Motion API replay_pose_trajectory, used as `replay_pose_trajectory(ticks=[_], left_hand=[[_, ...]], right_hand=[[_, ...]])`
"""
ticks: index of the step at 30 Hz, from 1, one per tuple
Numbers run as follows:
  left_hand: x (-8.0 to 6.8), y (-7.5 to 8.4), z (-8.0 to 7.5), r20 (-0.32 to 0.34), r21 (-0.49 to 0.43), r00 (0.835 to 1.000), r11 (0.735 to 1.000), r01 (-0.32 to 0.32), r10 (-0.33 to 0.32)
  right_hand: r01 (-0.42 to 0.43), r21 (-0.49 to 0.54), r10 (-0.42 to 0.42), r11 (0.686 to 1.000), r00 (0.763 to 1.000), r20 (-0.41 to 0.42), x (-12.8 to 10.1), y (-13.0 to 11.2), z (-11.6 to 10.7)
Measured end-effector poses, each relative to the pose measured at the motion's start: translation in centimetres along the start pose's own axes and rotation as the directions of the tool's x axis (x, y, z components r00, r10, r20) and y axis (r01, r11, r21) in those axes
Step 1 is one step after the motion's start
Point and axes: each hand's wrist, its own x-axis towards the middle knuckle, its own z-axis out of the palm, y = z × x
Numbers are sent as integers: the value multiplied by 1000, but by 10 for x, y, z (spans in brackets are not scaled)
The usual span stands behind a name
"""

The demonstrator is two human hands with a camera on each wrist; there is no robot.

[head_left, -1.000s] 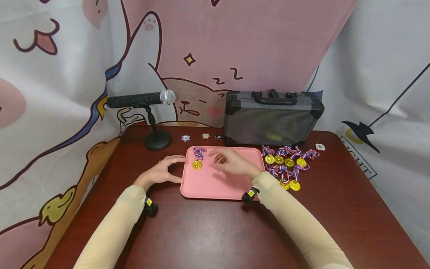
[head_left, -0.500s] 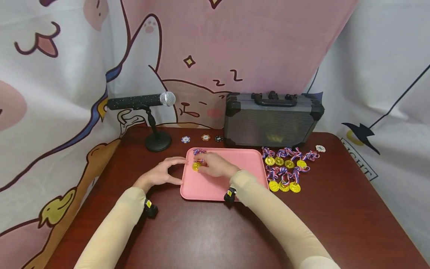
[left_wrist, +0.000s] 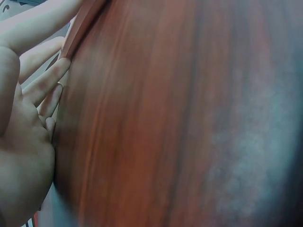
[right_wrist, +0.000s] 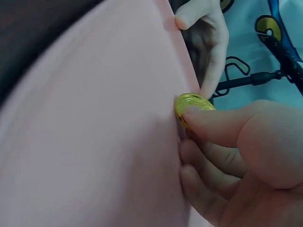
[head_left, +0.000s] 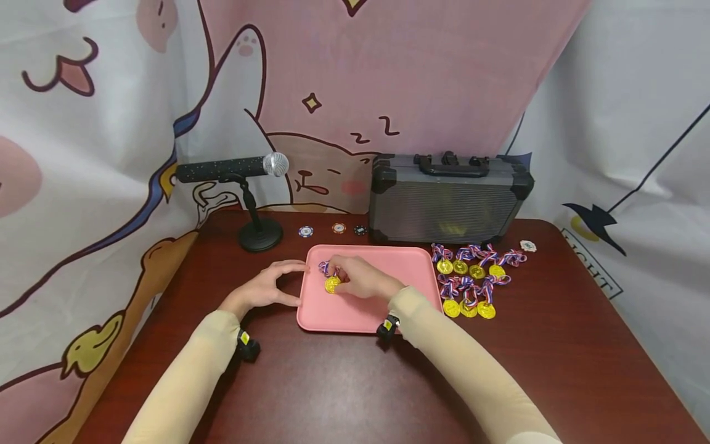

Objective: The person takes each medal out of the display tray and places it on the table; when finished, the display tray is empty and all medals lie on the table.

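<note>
A pink tray (head_left: 388,265) lies on the table. Over its left part my right hand (head_left: 363,277) pinches a gold medal (head_left: 331,284) between thumb and fingers, seen close up in the right wrist view as a gold disc (right_wrist: 194,101). The medal's red, white and blue ribbon (head_left: 325,269) trails behind, partly hidden by the fingers. My left hand (head_left: 265,285) rests beside the tray's left edge, with spread thumb and fingers touching the rim. In the left wrist view that hand (left_wrist: 28,118) shows with its fingers fairly straight.
Several gold medals (head_left: 468,308) with ribbons lie in two rows right of the tray. A dark grey case (head_left: 449,206) stands behind. A microphone (head_left: 233,168) on a stand is at the back left. Poker chips (head_left: 339,228) lie along the back and one chip (head_left: 527,246) at right.
My right hand has moved left to the medal and taken hold of it. The medal and ribbon have shifted slightly toward the front and right. My left hand has stayed at the rim.
</note>
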Motion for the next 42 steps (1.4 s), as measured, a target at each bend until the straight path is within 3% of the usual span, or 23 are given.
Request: replay_pose_trajectory(ticks=[5,11,14,24,29,36,42], left_hand=[[1,-1,0,-2,15,1000,1000,9,-9],[2,-2,0,-6,17,1000,1000,-2,2],[2,-2,1,-7,12,1000,1000,0,0],[2,-4,0,-7,22,1000,1000,-3,3],[3,-6,-1,0,24,1000,1000,18,-18],[4,-6,0,-3,22,999,999,-49,49],[3,-3,1,-4,-6,999,999,-40,40]], right_hand=[[-8,147,12,989,1000,-29,-14,3,-8],[19,344,23,939,993,-117,-39,8,-29],[30,377,39,926,984,-173,-56,12,-43],[-25,365,137,930,949,-284,-129,34,-91],[-54,368,191,928,917,-349,-166,47,-111],[-150,282,264,948,865,-427,-216,65,-133],[-187,237,281,953,839,-466,-260,87,-142]])
